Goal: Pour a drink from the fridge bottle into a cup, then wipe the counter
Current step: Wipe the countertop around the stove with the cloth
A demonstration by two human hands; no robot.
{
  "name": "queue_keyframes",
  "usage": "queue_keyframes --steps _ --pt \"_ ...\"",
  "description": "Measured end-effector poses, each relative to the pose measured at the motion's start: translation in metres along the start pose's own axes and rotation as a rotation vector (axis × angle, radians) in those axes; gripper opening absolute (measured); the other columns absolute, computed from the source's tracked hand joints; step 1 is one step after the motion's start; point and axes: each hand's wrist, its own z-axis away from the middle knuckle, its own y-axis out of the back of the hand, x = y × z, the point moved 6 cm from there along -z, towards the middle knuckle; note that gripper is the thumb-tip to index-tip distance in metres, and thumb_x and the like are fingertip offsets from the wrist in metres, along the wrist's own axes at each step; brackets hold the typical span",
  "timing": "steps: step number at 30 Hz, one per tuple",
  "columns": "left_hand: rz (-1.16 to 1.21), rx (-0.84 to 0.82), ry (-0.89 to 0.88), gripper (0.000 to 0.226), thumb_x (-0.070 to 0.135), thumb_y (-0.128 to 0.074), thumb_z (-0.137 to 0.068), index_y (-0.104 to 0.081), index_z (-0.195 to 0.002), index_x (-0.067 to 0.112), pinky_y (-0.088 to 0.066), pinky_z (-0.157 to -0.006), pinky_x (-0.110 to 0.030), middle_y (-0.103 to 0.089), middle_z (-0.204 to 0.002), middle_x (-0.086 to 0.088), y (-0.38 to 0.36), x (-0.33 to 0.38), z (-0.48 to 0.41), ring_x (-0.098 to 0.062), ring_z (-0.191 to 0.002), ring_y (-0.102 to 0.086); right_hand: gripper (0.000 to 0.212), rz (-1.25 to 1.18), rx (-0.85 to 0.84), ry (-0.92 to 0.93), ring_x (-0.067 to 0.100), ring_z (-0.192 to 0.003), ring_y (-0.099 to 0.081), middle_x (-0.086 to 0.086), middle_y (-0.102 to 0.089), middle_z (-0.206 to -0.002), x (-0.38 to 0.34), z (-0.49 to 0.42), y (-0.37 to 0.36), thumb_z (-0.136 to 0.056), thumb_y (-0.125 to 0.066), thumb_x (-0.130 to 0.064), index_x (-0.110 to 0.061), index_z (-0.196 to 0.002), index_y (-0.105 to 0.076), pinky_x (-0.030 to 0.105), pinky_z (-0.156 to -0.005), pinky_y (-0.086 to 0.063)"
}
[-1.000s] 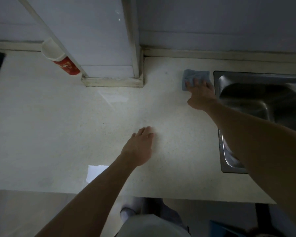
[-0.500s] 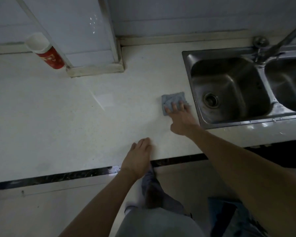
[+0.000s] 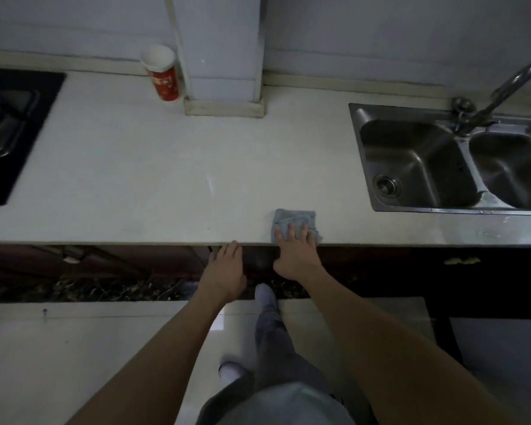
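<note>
Head camera showed my right hand [image 3: 295, 257] pressed flat on the cloth [image 3: 292, 219] at the counter [image 3: 135, 179] edge; my left hand [image 3: 226, 271], loosely open, touched that edge nearby.

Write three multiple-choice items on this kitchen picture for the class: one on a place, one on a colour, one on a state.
1. Where does the blue cloth lie?
A. on the stove
B. at the front edge of the counter
C. on the floor

2. What colour is the lower part of the cup?
A. red
B. green
C. black

3. How is the right hand?
A. curled into an empty fist
B. lifted clear of the cloth
C. flat, fingers straight, pressing the cloth

Answers: 1 B, the cloth sits just inside the front edge; 2 A, a red band shows below the white top; 3 C, straight fingers lie on the cloth.
</note>
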Motion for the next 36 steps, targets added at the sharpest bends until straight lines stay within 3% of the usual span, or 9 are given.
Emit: queue_keyframes --steps 4,10,17,21,28,36 --pt "0.023 0.055 0.027 0.065 0.024 -0.050 -0.094 -0.029 -0.153 0.005 -0.022 -0.121 -0.043 -0.028 -0.160 -0.011 0.006 -0.032 0.021 -0.027 -0.148 -0.025 0.083 0.034 -0.037 0.046 0.047 -0.145 0.014 0.018 0.011 -0.162 -0.047 -0.002 -0.002 -0.091 -0.047 -0.038 -0.020 -0.156 0.001 0.054 -0.119 0.005" --pt "0.062 0.084 0.042 0.056 0.025 -0.048 -0.097 -0.035 -0.148 0.007 -0.024 -0.119 -0.042 -0.035 -0.155 -0.009 0.018 -0.055 0.033 -0.027 -0.143 -0.032 0.077 0.079 -0.109 0.010 0.052 -0.144 0.006 0.024 0.005 -0.161 -0.074 -0.013 0.007 -0.095 -0.041 -0.039 -0.017 -0.156 0.001 0.056 -0.119 -0.004" --pt "0.058 0.035 -0.013 0.056 0.022 -0.051 -0.094 -0.037 -0.146 0.005 -0.029 -0.116 -0.042 -0.039 -0.152 -0.013 0.024 -0.060 0.015 -0.030 -0.138 -0.038 0.081 0.124 -0.046 0.030 0.052 -0.144 0.006 0.023 0.006 -0.161 -0.083 -0.016 0.006 -0.092 -0.046 -0.037 -0.018 -0.156 0.000 0.056 -0.119 -0.002" --pt "0.053 0.010 -0.059 0.044 0.018 -0.052 -0.092 -0.047 -0.135 0.009 -0.036 -0.109 -0.043 -0.044 -0.141 -0.011 0.036 -0.061 -0.004 -0.030 -0.130 -0.042 0.082 0.109 -0.032 0.038 0.050 -0.144 0.009 0.022 0.007 -0.161 -0.087 -0.034 0.012 -0.090 -0.047 -0.034 -0.019 -0.156 0.000 0.057 -0.119 0.000" --pt "-0.020 -0.034 -0.118 0.044 0.018 -0.055 -0.089 -0.046 -0.130 0.005 -0.036 -0.106 -0.045 -0.040 -0.139 -0.013 0.057 -0.086 -0.042 -0.032 -0.127 -0.040 0.083 0.055 0.011 0.030 0.047 -0.145 0.014 0.017 0.008 -0.162 -0.091 -0.096 0.046 -0.089 -0.049 -0.031 -0.021 -0.156 -0.001 0.056 -0.119 0.003" --pt "0.007 -0.075 -0.098 0.059 0.012 -0.047 -0.093 -0.029 -0.148 0.000 -0.021 -0.120 -0.048 -0.018 -0.160 -0.014 0.088 -0.146 -0.084 -0.032 -0.146 -0.021 0.083 0.021 0.008 -0.018 0.046 -0.145 0.013 0.014 0.008 -0.163 -0.075 -0.208 0.117 -0.090 -0.051 -0.035 -0.026 -0.156 -0.001 0.056 -0.119 0.001"
